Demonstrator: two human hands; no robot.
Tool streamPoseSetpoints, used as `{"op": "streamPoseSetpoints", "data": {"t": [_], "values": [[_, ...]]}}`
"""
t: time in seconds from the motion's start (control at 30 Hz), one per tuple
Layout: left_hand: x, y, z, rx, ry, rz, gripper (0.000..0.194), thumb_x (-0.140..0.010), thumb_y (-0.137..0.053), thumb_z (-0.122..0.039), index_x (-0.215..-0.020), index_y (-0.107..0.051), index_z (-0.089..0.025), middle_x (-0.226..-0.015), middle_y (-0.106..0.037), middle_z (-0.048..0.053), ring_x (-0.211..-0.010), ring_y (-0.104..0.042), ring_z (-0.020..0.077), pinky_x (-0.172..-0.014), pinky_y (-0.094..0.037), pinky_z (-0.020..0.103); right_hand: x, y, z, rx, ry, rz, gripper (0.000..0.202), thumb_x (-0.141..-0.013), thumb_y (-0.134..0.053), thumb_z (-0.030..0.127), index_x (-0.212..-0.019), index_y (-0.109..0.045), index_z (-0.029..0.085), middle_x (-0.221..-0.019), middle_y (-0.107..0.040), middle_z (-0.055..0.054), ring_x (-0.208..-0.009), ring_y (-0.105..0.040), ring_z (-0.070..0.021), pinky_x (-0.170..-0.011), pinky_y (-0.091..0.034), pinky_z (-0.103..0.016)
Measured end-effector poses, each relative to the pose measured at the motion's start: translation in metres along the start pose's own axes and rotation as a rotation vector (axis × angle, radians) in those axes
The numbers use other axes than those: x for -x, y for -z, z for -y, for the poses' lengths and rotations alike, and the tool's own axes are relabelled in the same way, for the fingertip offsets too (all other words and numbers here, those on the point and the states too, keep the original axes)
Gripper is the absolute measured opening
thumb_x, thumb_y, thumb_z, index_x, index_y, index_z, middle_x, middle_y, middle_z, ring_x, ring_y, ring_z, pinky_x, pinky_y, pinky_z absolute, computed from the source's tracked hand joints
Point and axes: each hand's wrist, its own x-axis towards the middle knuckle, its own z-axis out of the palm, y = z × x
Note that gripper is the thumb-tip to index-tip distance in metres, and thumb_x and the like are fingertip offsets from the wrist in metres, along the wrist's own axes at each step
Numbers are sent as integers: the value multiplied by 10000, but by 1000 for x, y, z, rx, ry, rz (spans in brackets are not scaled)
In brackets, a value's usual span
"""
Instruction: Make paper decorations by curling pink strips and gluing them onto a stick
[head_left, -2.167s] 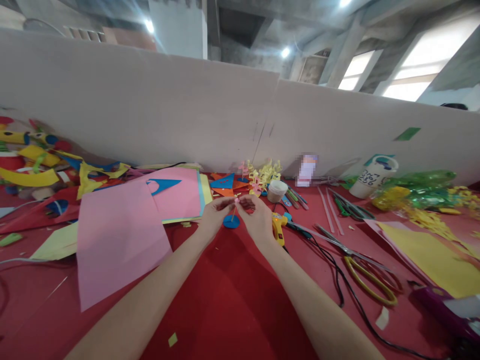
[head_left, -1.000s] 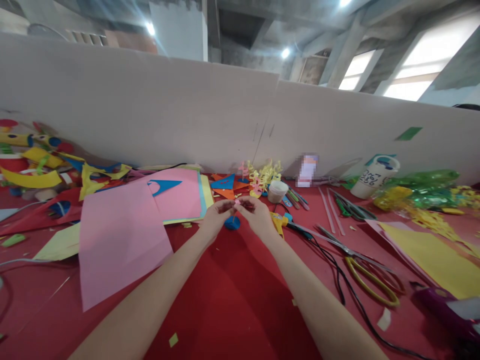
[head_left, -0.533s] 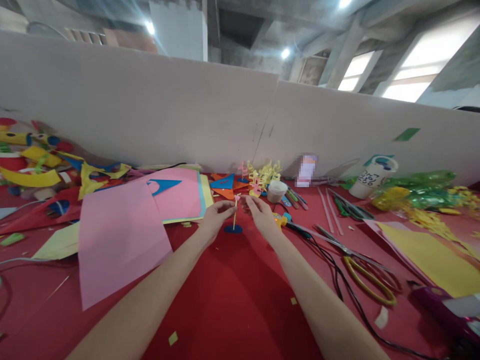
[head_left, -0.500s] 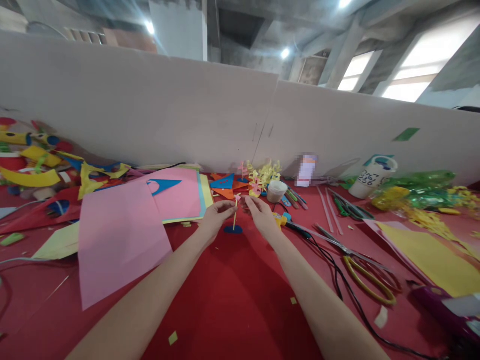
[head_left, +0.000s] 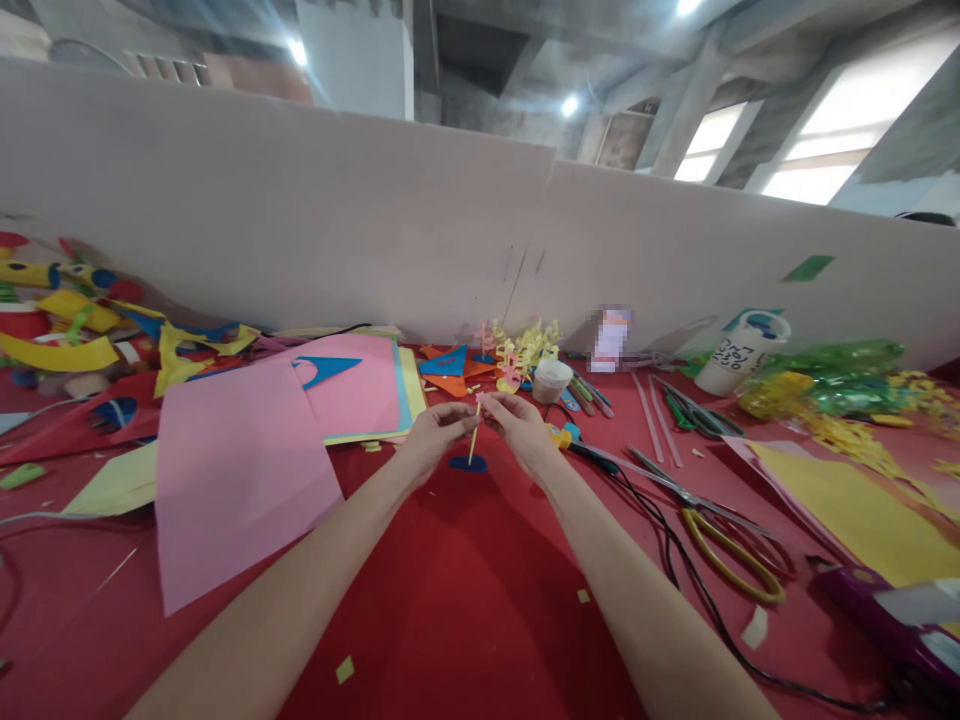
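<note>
A thin yellow stick (head_left: 473, 445) rises from a dark blue oval base (head_left: 468, 465) on the red table, leaning slightly right. At its top is a small pink piece (head_left: 481, 399), partly covered by fingers. My left hand (head_left: 439, 432) is closed, its fingertips pinching the upper part of the stick. My right hand (head_left: 516, 422) is closed too, with thumb and forefinger on the pink piece. Just behind the hands stand small yellow and pink foam figures (head_left: 536, 342) beside a white cup (head_left: 552, 380).
Pink sheets (head_left: 240, 480) lie at left, near colourful foam crafts (head_left: 82, 310). At right are scissors (head_left: 731, 555), a black cable (head_left: 675, 560), a purple glue gun (head_left: 885, 620), yellow sheets (head_left: 847, 500) and a marked white cup (head_left: 739, 355). A white partition (head_left: 337, 220) stands behind.
My right hand has moved slightly left, and its fingertips now meet the pink piece. The top of the stick has shifted a little to the right.
</note>
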Motion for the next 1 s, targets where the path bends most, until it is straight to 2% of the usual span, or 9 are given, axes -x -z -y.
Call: {"op": "streamPoseSetpoints", "data": {"t": [0.27, 0.53, 0.8, 1.0], "values": [[0, 1, 2, -11, -1, 9, 245, -514, -794, -249, -699, -671, -145, -648, -610, -22, -600, -535, 80, -629, -414, 224, -2, 0, -4, 30, 44, 2, 218, -605, -703, 361, -679, -612, 177, -655, -565, 37, -614, -510, -88, -663, -441, -237], [0, 3, 4, -36, -11, 26, 230, -538, -783, -243, -713, -670, -144, -677, -622, -9, -625, -546, 89, -649, -418, 234, -1, 2, -2, 252, 178, -39, 226, -644, -669, 377, -697, -627, 161, -664, -594, 3, -621, -524, -112, -628, -430, -244], [0, 2, 4, -68, -16, 25, 232, -530, -779, -256, -694, -664, -137, -656, -624, -4, -616, -551, 100, -646, -427, 249, 2, -1, 2, 295, 161, -78, 249, -616, -664, 395, -682, -625, 158, -658, -618, -4, -629, -549, -130, -639, -441, -265], [-4, 7, 3, -106, -55, -35, 259, -523, -771, -274, -722, -661, -149, -656, -621, -11, -605, -551, 96, -649, -441, 250, 4, -2, 1, 273, 97, -137, 369, -737, -497, 509, -768, -643, 171, -805, -657, -71, -743, -594, -175, -692, -464, -297]]}}
